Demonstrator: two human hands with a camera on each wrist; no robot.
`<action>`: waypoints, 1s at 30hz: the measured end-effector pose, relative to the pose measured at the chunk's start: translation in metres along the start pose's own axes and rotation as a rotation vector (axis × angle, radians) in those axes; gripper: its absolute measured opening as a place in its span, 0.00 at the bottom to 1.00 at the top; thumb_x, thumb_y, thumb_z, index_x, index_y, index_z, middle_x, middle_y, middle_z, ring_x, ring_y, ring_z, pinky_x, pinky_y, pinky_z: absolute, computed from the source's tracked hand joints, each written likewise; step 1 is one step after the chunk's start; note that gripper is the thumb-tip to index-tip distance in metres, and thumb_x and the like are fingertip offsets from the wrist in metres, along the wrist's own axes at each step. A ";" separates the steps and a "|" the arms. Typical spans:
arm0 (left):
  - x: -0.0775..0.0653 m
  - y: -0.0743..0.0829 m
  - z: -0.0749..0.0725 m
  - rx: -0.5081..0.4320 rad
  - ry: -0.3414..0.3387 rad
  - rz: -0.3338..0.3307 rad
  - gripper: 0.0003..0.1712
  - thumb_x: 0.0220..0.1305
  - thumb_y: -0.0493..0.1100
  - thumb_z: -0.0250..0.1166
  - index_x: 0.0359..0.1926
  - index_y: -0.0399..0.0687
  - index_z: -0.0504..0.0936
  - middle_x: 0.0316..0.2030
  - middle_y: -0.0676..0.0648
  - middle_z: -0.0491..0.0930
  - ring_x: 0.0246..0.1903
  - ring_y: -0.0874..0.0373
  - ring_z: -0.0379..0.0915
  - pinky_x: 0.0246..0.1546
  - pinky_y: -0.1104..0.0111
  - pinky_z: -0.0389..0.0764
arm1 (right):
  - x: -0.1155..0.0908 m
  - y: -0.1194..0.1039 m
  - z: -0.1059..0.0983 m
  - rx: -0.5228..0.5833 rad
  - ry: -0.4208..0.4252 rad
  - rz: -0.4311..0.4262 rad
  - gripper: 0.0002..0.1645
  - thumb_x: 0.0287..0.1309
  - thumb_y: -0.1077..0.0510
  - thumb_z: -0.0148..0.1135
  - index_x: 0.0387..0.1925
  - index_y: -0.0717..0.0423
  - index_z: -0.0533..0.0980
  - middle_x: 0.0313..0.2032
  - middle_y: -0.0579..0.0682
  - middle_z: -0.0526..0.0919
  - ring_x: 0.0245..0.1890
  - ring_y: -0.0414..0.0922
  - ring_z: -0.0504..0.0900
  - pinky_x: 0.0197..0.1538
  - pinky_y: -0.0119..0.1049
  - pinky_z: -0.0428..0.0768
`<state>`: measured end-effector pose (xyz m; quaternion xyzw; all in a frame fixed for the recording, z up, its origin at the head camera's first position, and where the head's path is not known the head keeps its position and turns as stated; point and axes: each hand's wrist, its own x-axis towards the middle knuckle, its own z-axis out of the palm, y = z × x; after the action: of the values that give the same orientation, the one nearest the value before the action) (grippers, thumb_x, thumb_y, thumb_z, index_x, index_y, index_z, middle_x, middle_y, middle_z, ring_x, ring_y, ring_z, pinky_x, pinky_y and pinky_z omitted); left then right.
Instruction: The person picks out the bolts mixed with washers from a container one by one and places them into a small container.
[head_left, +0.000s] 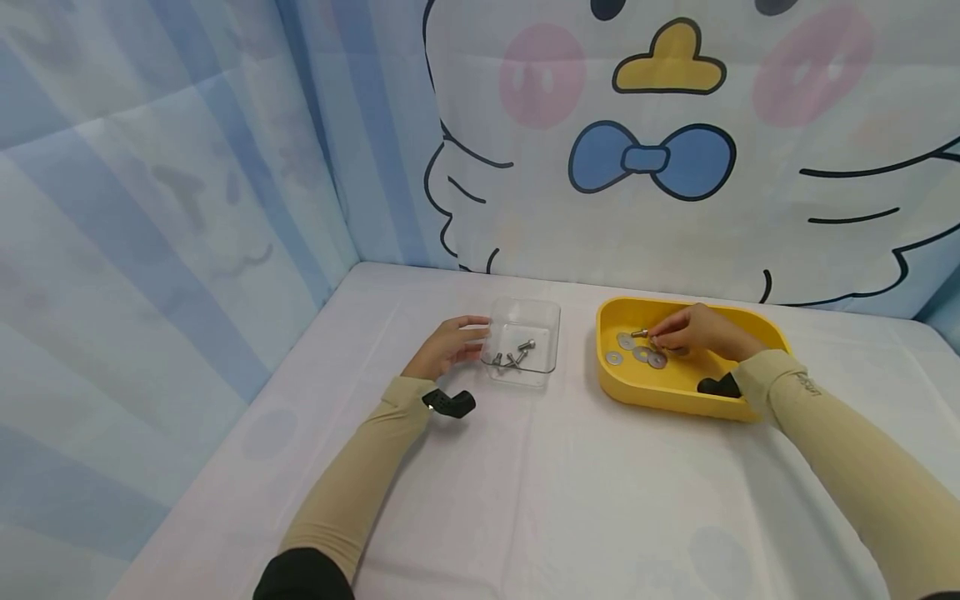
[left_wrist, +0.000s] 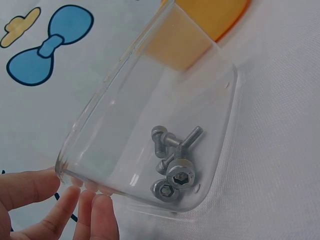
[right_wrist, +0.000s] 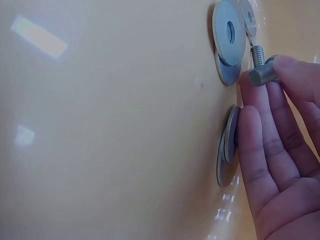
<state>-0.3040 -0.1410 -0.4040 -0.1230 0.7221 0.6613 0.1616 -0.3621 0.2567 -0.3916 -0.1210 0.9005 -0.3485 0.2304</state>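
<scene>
On the left, my left hand touches the side of a clear plastic box, thumb at the rim and fingers against the outer wall. Several silver socket-head screws lie in one corner of the box. Inside the yellow tray, my right hand pinches a silver screw between thumb and forefinger. A threaded shank shows right beside it; whether it belongs to the same screw I cannot tell. Its other fingers reach down by flat washers, some overlapping, on the tray floor.
A white cloth covers the table under both containers. The box stands to the left of the tray, with a gap between them. Behind the table hangs a printed curtain; another curtain runs along the left side.
</scene>
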 end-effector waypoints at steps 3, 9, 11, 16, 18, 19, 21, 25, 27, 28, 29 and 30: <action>0.001 0.001 0.001 0.003 0.011 -0.016 0.22 0.63 0.41 0.62 0.59 0.49 0.74 0.47 0.46 0.74 0.29 0.64 0.71 0.33 0.76 0.77 | -0.001 0.000 -0.001 0.059 -0.014 0.000 0.26 0.57 0.52 0.65 0.52 0.65 0.77 0.43 0.49 0.85 0.36 0.40 0.77 0.40 0.28 0.79; 0.001 0.001 0.001 -0.006 0.000 -0.022 0.23 0.64 0.40 0.61 0.60 0.47 0.73 0.47 0.48 0.72 0.28 0.64 0.71 0.29 0.78 0.75 | -0.001 0.000 -0.001 0.184 -0.041 0.027 0.28 0.57 0.56 0.64 0.55 0.69 0.73 0.40 0.43 0.85 0.36 0.37 0.80 0.44 0.29 0.81; 0.001 0.001 0.001 -0.006 -0.003 -0.020 0.23 0.64 0.40 0.61 0.61 0.47 0.73 0.48 0.47 0.72 0.29 0.64 0.71 0.30 0.78 0.75 | -0.001 0.001 -0.001 0.212 -0.047 0.032 0.29 0.57 0.56 0.64 0.56 0.69 0.72 0.40 0.42 0.85 0.36 0.36 0.81 0.45 0.30 0.81; 0.000 0.001 0.001 -0.005 0.001 -0.015 0.23 0.64 0.40 0.61 0.60 0.47 0.73 0.46 0.47 0.73 0.29 0.63 0.71 0.30 0.77 0.76 | -0.001 0.003 -0.003 0.285 -0.063 0.033 0.30 0.57 0.56 0.64 0.58 0.69 0.71 0.41 0.40 0.85 0.38 0.35 0.82 0.49 0.32 0.81; 0.000 0.000 0.001 -0.004 0.000 -0.015 0.23 0.64 0.40 0.61 0.60 0.47 0.73 0.45 0.47 0.73 0.28 0.63 0.71 0.29 0.77 0.76 | -0.002 0.003 -0.004 0.323 -0.068 0.029 0.30 0.57 0.56 0.64 0.57 0.69 0.71 0.40 0.40 0.85 0.39 0.35 0.83 0.50 0.34 0.81; 0.000 0.000 0.001 -0.005 0.000 -0.016 0.23 0.64 0.40 0.61 0.60 0.47 0.73 0.45 0.48 0.73 0.27 0.64 0.71 0.29 0.77 0.76 | -0.003 0.003 -0.005 0.341 -0.069 0.030 0.29 0.57 0.56 0.64 0.57 0.68 0.72 0.40 0.39 0.85 0.39 0.35 0.83 0.50 0.34 0.81; 0.000 0.000 0.002 -0.007 0.001 -0.019 0.23 0.64 0.40 0.61 0.60 0.47 0.73 0.44 0.48 0.73 0.27 0.64 0.71 0.28 0.78 0.76 | -0.004 0.003 -0.007 0.386 -0.071 0.033 0.25 0.57 0.57 0.64 0.55 0.66 0.75 0.38 0.38 0.85 0.39 0.35 0.83 0.51 0.35 0.80; 0.001 0.001 0.001 -0.005 -0.006 -0.025 0.24 0.64 0.39 0.61 0.61 0.47 0.72 0.44 0.48 0.72 0.27 0.64 0.71 0.31 0.77 0.77 | -0.007 0.003 -0.012 0.460 -0.069 0.043 0.13 0.57 0.58 0.64 0.45 0.50 0.82 0.36 0.36 0.85 0.40 0.36 0.84 0.52 0.35 0.80; 0.001 0.002 0.000 -0.006 -0.015 -0.029 0.24 0.64 0.40 0.61 0.61 0.47 0.72 0.45 0.48 0.72 0.28 0.64 0.71 0.32 0.76 0.76 | -0.009 0.003 -0.014 0.474 -0.064 0.039 0.10 0.57 0.58 0.64 0.42 0.44 0.83 0.35 0.35 0.85 0.40 0.35 0.84 0.53 0.35 0.79; 0.001 0.001 0.000 -0.006 -0.017 -0.029 0.24 0.64 0.40 0.61 0.61 0.47 0.72 0.45 0.48 0.72 0.28 0.63 0.71 0.33 0.76 0.76 | -0.010 0.003 -0.016 0.477 -0.060 0.039 0.10 0.57 0.57 0.64 0.40 0.41 0.84 0.35 0.34 0.85 0.41 0.34 0.83 0.54 0.35 0.78; 0.001 0.001 0.000 -0.004 -0.018 -0.026 0.24 0.64 0.40 0.62 0.61 0.48 0.72 0.46 0.48 0.73 0.29 0.63 0.71 0.35 0.75 0.77 | -0.010 0.003 -0.017 0.481 -0.054 0.039 0.09 0.57 0.57 0.64 0.39 0.40 0.84 0.35 0.34 0.84 0.41 0.34 0.83 0.54 0.34 0.78; 0.001 0.001 -0.001 -0.002 -0.019 -0.021 0.24 0.63 0.40 0.62 0.61 0.48 0.73 0.46 0.47 0.73 0.29 0.63 0.71 0.36 0.75 0.77 | -0.011 0.003 -0.019 0.482 -0.050 0.038 0.09 0.58 0.57 0.63 0.39 0.39 0.84 0.35 0.34 0.84 0.41 0.33 0.83 0.55 0.33 0.78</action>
<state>-0.3053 -0.1415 -0.4037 -0.1245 0.7185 0.6615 0.1751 -0.3622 0.2737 -0.3775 -0.0540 0.7873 -0.5459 0.2815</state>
